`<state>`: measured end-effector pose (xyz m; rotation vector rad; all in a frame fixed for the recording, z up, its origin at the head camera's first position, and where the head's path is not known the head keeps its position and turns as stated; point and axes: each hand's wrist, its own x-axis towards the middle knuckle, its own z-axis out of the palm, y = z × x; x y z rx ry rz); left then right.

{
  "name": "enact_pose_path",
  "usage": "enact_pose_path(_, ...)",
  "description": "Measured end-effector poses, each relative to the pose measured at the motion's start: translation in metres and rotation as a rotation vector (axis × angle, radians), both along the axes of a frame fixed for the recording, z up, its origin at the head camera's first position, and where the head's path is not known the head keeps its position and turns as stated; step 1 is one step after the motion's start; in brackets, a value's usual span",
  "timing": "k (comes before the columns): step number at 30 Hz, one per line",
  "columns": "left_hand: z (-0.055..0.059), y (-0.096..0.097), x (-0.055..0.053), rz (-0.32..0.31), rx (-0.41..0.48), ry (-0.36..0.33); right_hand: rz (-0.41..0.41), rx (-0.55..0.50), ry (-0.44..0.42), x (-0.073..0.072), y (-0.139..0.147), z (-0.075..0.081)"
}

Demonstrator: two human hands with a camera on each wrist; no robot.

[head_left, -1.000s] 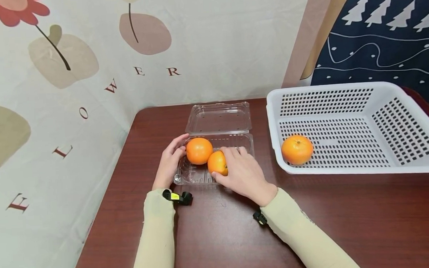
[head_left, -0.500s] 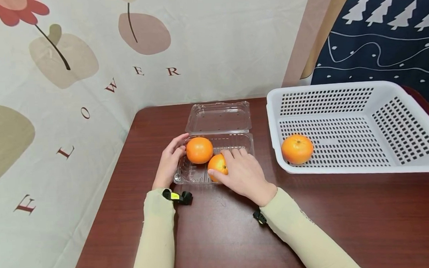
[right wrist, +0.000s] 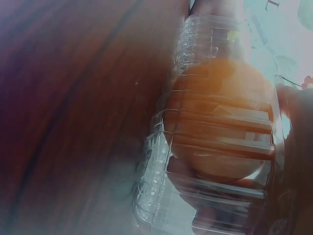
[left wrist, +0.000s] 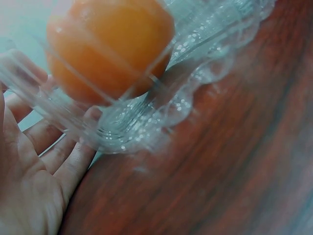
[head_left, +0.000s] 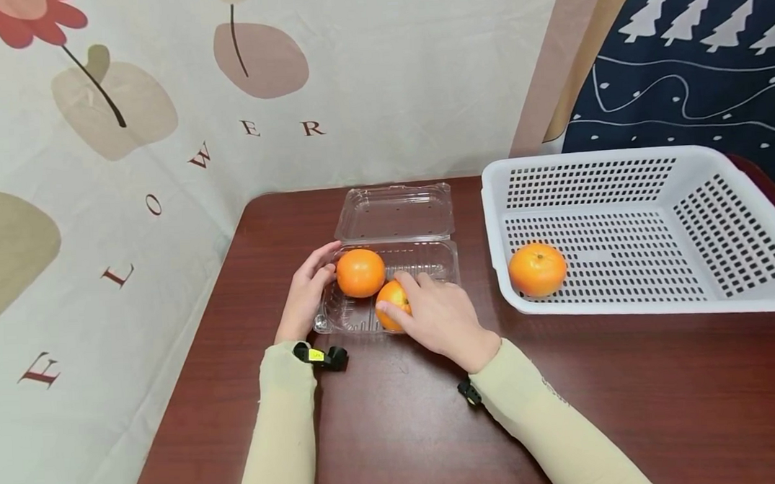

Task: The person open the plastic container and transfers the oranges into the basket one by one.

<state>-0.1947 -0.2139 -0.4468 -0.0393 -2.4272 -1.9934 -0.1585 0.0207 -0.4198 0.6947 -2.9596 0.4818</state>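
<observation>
A clear plastic clamshell box (head_left: 358,319) lies on the table with its lid (head_left: 395,213) folded back. Inside it, at the back left, rests one orange (head_left: 361,273). My left hand (head_left: 303,296) is at the box's left side; in the left wrist view its fairly straight fingers (left wrist: 76,159) touch the outside of the wall. With thumb and fingers around it, my right hand (head_left: 443,315) holds a second orange (head_left: 391,303) down in the box's front part. That hand hides the fruit's right side. Through the plastic, the right wrist view shows an orange (right wrist: 220,117).
A white perforated basket (head_left: 598,309) stands to the right of the box, with one orange (head_left: 538,270) in its near left corner. A patterned cloth (head_left: 407,89) hangs behind the dark red wooden table (head_left: 382,415).
The orange in my right hand has shifted slightly towards me and turned a little, and the fingers have bent over it. My left hand and the other fruits stay put.
</observation>
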Motion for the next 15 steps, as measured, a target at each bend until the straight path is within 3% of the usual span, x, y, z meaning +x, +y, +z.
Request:
enact_pose_path(4, -0.009, -0.003, -0.005, 0.004, -0.020, 0.015, 0.014, 0.016, -0.002, 0.000, 0.001, 0.000)
enact_pose_path(9, -0.011, -0.004, -0.006, 0.004, -0.029, 0.023, 0.044, 0.024, -0.033, 0.000, 0.002, 0.003)
enact_pose_path(15, 0.006, 0.003, 0.001, 0.003, -0.020, 0.001, 0.082, 0.022, -0.033, -0.001, 0.003, 0.004)
